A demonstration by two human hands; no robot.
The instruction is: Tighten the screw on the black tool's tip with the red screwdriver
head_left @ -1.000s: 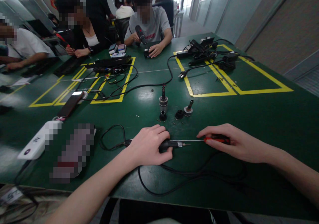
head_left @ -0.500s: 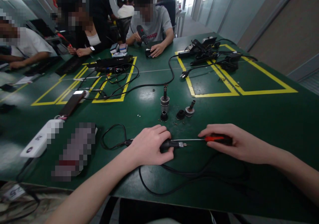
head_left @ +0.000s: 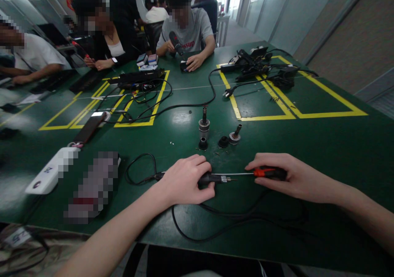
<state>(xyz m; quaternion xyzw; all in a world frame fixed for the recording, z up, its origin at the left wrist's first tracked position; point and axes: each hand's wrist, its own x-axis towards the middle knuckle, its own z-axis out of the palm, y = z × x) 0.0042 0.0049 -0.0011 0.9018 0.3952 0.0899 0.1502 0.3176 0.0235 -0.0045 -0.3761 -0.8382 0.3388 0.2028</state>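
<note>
1. At the left of the green worktop [head_left: 338,154], a white elongated case [head_left: 46,172] is lying aslant, with a dark phone-like object [head_left: 89,130] resting just beyond its far end.
2. Right of the case, a pixel-blurred flat object [head_left: 95,186] is lying near the worktop's near edge; its details are being hidden by the blur.
3. A black cable [head_left: 135,184] is forming a loop just left of the left hand and leading to the rear of a black pen-shaped tool [head_left: 217,179].
4. The left hand [head_left: 184,180] is gripping this tool, its fingers curling over the body; the slim metal tip is pointing right, and the tool is lying low over the worktop.
5. Beyond the left hand, a tall metal part [head_left: 204,127] is standing upright, with a black collar [head_left: 203,144] sitting just on its near side.
6. Farther right, a second black collar [head_left: 223,142] is lying beside a smaller metal part [head_left: 234,136], whose stem is tilting right.
7. At the right, the right hand [head_left: 295,180] is gripping the red-and-black handle of a screwdriver [head_left: 264,172]; the thin shaft is extending left, passing behind the left hand.
8. At the far right, black cables and adapters [head_left: 252,65] are lying heaped.
</note>
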